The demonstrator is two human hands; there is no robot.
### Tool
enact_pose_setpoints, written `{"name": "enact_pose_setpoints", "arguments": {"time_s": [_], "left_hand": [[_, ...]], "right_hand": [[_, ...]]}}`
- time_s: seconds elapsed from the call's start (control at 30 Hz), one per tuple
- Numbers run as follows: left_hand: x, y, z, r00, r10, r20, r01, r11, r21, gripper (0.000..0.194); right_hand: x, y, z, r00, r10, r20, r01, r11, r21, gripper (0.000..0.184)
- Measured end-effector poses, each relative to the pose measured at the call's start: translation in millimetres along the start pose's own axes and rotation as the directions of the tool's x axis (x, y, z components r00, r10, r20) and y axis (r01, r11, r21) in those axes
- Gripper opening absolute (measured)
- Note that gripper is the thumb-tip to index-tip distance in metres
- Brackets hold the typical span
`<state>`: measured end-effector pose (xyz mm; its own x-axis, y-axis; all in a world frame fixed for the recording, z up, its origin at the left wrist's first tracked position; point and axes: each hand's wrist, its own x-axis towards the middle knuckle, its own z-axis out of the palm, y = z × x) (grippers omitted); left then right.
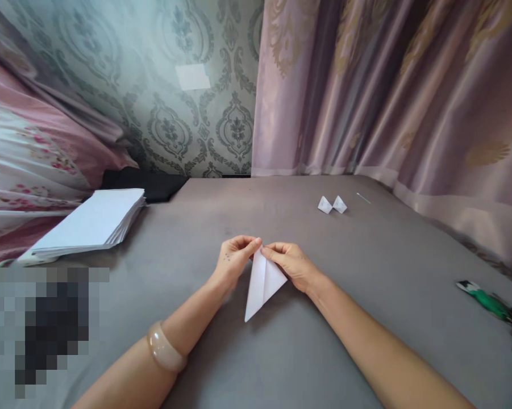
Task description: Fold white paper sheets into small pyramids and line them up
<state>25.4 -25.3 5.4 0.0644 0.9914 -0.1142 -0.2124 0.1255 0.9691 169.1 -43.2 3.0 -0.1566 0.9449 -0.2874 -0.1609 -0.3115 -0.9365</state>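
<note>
A folded sheet of white paper (265, 281), triangular with a crease down its middle, is held up over the grey cloth surface. Its narrow top corner is pinched by my left hand (237, 255), thumb on the near face. Close beside it, my right hand (290, 262) pinches the same top part from the right side. The paper's lower point hangs toward me, tilted to the left. My fingers behind the paper are partly hidden. A pale bangle (166, 347) circles my left wrist.
Two small folded paper shapes (332, 205) stand at the back right, near a thin white stick (363, 198). A stack of white paper (94, 218) lies at the left, by a black flat item (149, 183). A green-handled tool (486, 300) rests at the right edge.
</note>
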Motion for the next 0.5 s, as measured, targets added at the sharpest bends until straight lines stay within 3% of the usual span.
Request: {"name": "enact_pose_setpoints", "arguments": {"time_s": [0.17, 0.37, 0.5], "left_hand": [[4, -3, -2.5, 1.0, 0.016, -0.024, -0.014, 0.996, 0.083, 0.03], [10, -7, -3.0, 0.996, -0.083, 0.016, 0.084, 0.995, -0.055, 0.03], [12, -5, -2.3, 0.991, -0.101, 0.089, 0.112, 0.984, -0.14, 0.031]], "right_hand": [[3, 6, -2, 1.0, 0.008, -0.011, -0.008, 1.0, -0.024, 0.037], [4, 2, -3, 0.983, -0.185, 0.005, 0.182, 0.959, -0.217, 0.031], [11, 1, -10, 0.984, -0.159, -0.085, 0.145, 0.977, -0.156, 0.033]]}}
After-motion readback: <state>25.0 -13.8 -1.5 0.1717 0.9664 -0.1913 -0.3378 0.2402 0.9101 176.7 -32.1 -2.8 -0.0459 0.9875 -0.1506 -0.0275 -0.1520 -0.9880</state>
